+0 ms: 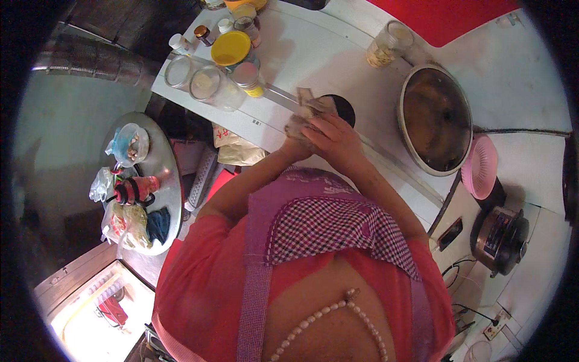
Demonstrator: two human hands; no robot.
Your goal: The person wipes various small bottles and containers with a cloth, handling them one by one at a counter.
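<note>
Both of my hands are together over the front part of the white tabletop [316, 59], around a greyish crumpled cloth [299, 122]. My left hand [296, 147] is beneath and partly hidden by the cloth and the other hand. Over the cloth lies my right hand [332, 135], its fingers spread across it. Just behind the hands a dark round opening or dark round object [344, 111] shows in the tabletop. Left of them stands a small jar with a pinkish lid and a yellow label [246, 76].
Glass jars [206, 84], a yellow-lidded tub [231, 49] and small bottles crowd the table's left end. At right are a large metal-rimmed pan [436, 120], a pink basket [479, 167] and an electric cooker [500, 242]. A round metal table [169, 181] stands left.
</note>
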